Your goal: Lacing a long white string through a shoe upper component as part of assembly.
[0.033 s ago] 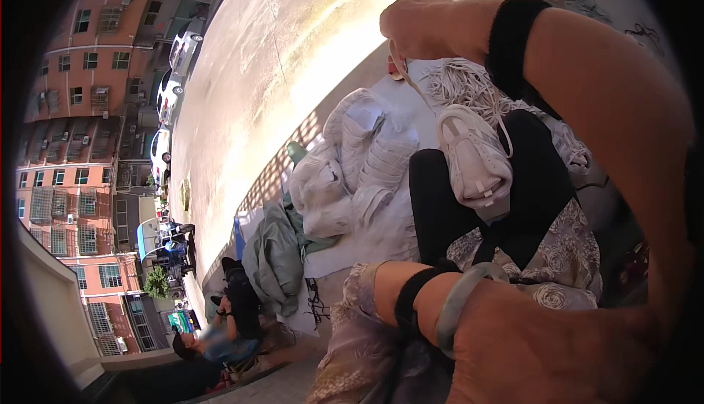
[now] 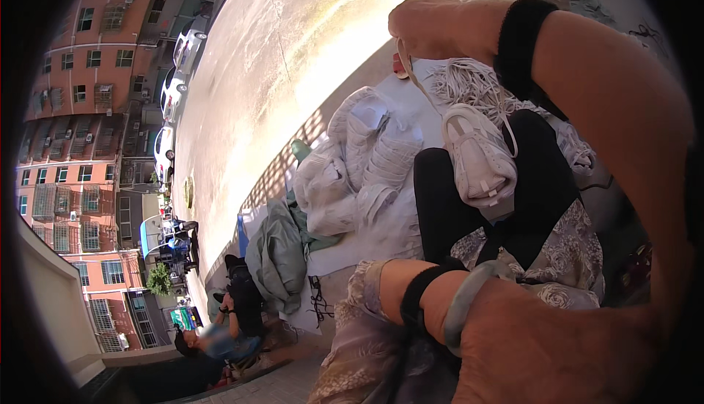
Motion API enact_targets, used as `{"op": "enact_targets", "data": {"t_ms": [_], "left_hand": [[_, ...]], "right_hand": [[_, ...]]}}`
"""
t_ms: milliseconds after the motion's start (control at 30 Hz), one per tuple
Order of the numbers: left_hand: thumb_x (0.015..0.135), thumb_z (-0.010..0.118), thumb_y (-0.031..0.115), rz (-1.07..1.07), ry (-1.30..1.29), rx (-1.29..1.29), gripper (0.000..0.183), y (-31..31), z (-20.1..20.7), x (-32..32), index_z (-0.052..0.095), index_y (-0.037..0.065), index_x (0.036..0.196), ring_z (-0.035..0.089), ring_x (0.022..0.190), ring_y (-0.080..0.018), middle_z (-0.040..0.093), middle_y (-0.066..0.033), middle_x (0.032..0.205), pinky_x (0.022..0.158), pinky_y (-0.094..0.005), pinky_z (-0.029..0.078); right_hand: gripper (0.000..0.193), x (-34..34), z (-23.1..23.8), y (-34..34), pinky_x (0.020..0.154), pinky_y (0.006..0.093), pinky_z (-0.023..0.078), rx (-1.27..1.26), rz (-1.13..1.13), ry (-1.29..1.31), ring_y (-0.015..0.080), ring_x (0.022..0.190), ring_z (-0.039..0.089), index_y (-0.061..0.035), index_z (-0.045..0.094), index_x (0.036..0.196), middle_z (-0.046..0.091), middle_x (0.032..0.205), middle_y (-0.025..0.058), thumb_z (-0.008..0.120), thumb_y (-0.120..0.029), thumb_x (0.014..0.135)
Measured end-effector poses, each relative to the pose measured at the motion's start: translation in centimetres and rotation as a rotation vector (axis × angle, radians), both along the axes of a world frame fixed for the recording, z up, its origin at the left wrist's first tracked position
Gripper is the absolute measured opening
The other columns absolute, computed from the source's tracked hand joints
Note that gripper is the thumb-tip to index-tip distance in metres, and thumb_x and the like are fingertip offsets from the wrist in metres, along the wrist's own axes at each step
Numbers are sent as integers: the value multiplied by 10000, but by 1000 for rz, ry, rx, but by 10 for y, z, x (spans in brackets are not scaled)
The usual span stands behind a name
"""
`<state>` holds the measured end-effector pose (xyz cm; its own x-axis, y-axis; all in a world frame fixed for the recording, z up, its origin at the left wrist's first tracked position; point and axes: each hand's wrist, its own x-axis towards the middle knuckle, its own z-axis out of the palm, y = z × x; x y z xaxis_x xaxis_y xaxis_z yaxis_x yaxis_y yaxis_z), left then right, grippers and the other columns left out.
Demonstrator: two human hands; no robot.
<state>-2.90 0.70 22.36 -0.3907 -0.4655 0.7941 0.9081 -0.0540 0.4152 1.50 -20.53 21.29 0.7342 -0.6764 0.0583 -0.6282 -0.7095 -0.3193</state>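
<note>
Hardly any change: whole view slid a touch right, shoe (image 2: 478, 160) still b/w the knees (image 2: 438, 173), lace (image 2: 420, 81) still drawn up, so prob. same step, no visible progress. R hand (image 2: 436, 28), far side: looks curled, prob. gripping the lace, which runs up from shoe to it, tho fingertips hidden. L hand (image 2: 543, 349), near right, w/ bangle (image 2: 457, 317) on wrist: fingers out of sight, can't tell if loose or gripping. Left of shoe: white heap (image 2: 359, 173), then green cloth (image 2: 275, 261). Pale strands (image 2: 466, 81) piled just beyond shoe.
</note>
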Motion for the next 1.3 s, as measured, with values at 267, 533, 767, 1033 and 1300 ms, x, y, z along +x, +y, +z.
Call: {"op": "enact_targets", "data": {"t_ms": [267,533,767,1033,1300], "left_hand": [[820,565,130,-8,-7,8,360,-10,3,-1,512,-165,1018,578,735,-359,578,-263,846,597,-397,430],[821,562,145,-51,-13,-3,378,-27,10,-1,508,-176,1013,580,715,-379,579,-277,822,577,-411,429],[816,556,160,158,-198,-86,350,-1,-8,-33,510,-144,983,575,697,-363,567,-248,791,568,-409,421],[807,546,177,360,-281,-199,279,6,-14,-30,517,-73,929,562,676,-315,543,-180,746,565,-395,405],[798,537,195,510,-330,-296,211,15,-8,-35,524,-1,874,550,655,-267,519,-111,702,561,-380,388]], "right_hand": [[157,-10,-3,0,726,400,467,24,-19,40,305,836,613,-11,641,806,634,854,168,525,-102,751],[203,-15,-1,0,792,395,455,122,-62,31,301,916,597,-46,654,874,627,937,165,495,-74,750],[173,-26,-28,-15,797,397,439,3,-65,137,297,906,596,-38,638,865,629,912,161,497,-89,779],[175,-24,-36,-15,769,394,447,25,-62,54,288,875,602,-42,620,899,634,890,151,513,-123,787],[193,-19,-43,-14,741,391,455,13,-45,50,279,845,608,-46,602,934,639,869,141,528,-157,794]]}}
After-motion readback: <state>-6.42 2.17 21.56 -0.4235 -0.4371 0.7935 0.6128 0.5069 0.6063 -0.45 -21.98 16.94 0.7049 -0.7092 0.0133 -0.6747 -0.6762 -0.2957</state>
